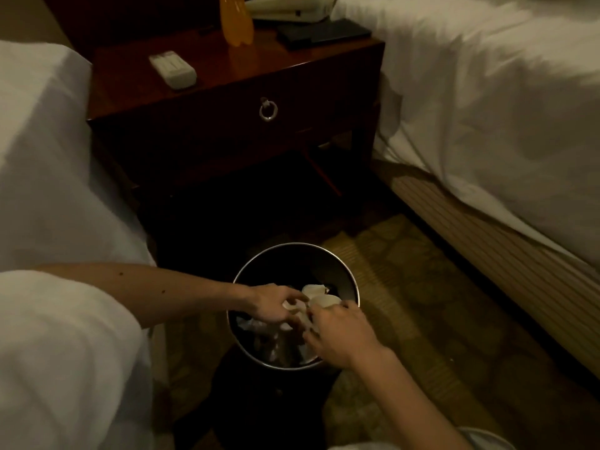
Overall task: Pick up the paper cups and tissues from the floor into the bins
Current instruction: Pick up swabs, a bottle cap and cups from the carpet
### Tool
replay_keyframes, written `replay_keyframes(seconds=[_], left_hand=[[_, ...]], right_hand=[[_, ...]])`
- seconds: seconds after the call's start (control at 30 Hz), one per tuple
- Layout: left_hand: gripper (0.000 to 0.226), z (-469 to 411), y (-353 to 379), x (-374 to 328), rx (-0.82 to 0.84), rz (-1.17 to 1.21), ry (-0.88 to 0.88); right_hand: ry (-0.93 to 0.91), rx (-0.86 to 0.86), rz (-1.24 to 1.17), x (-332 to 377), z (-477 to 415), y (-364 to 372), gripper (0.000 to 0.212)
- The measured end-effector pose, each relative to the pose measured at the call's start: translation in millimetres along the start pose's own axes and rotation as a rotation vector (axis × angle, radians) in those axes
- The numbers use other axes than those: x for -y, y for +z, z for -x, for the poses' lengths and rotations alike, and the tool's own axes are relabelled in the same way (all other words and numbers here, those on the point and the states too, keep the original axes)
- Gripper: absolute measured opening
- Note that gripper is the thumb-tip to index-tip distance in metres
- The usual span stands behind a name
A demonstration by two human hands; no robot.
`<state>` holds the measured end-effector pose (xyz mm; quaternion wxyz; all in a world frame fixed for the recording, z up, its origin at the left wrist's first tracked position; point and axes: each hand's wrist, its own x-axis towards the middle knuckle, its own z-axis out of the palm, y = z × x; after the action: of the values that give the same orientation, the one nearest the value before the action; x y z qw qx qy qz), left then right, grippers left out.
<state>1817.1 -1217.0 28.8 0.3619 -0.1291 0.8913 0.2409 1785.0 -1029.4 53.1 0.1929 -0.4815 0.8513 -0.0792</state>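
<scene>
A round dark bin [344, 274] with a shiny metal rim stands on the carpet between two beds. Both my hands are over its mouth. My left hand [274, 303] reaches in from the left and its fingers curl round a crumpled white paper cup [293, 306]. My right hand [341, 332] comes from the lower right and its fingers grip another white paper cup [324, 300] at the bin's right side. More crumpled white tissue [313, 290] and dark rubbish lie inside the bin. The scene is dim and the cups are partly hidden by my fingers.
A dark wooden nightstand [227, 92] with a ring-pull drawer stands behind the bin, holding a remote [172, 69], an orange bottle [236, 21] and a phone. White-sheeted beds flank the aisle, one left [48, 173], one right [487, 108]. Patterned carpet [422, 303] lies to the right of the bin.
</scene>
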Motion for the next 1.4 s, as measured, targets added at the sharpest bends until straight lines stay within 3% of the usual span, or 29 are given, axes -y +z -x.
replay_keyframes(seconds=[0.07, 0.17, 0.2, 0.37, 0.53, 0.7, 0.9, 1.07, 1.17, 1.4], left_hand=[[0.053, 5.3, -16.1, -15.2, -0.153, -0.104, 0.065], [0.007, 16.0, -56.9, -56.8, -0.405, -0.058, 0.188], [0.015, 21.8, -72.2, -76.1, -0.463, -0.037, 0.238], [0.035, 57.5, -115.3, -188.9, -0.602, -0.098, 0.6], [0.039, 55.5, -73.5, -308.1, -0.465, -0.276, 0.881], [0.037, 9.0, 26.8, -396.3, -0.224, -0.131, 1.068], [0.02, -67.2, 180.4, -449.4, 0.109, -0.258, 1.016], [0.018, -118.1, 272.9, -462.8, 0.284, -0.284, 0.87], [0.035, -138.0, 305.7, -462.4, 0.338, -0.195, 0.741], [0.038, -157.2, 354.5, -467.2, 0.34, -0.105, 0.697]], right_hand=[[-0.008, -0.046, -0.241, -6.2, 8.7, -21.7, 0.036], [0.064, -0.211, -0.278, -31.9, 28.5, -72.8, 0.016], [0.091, -0.247, -0.27, -44.7, 40.2, -91.4, 0.011], [0.262, -0.225, -0.043, -99.2, 142.1, -167.0, 0.028], [0.532, -0.167, -0.043, -145.3, 265.6, -170.1, 0.021], [0.829, -0.071, -0.235, -198.3, 383.5, -122.2, 0.013], [1.044, 0.069, -0.454, -245.9, 459.1, -13.2, 0.01], [1.147, 0.006, -0.573, -280.3, 459.7, 80.6, 0.05], [1.142, -0.005, -0.563, -292.5, 446.0, 123.1, 0.07], [1.161, -0.101, -0.599, -286.9, 440.0, 170.4, 0.081]])
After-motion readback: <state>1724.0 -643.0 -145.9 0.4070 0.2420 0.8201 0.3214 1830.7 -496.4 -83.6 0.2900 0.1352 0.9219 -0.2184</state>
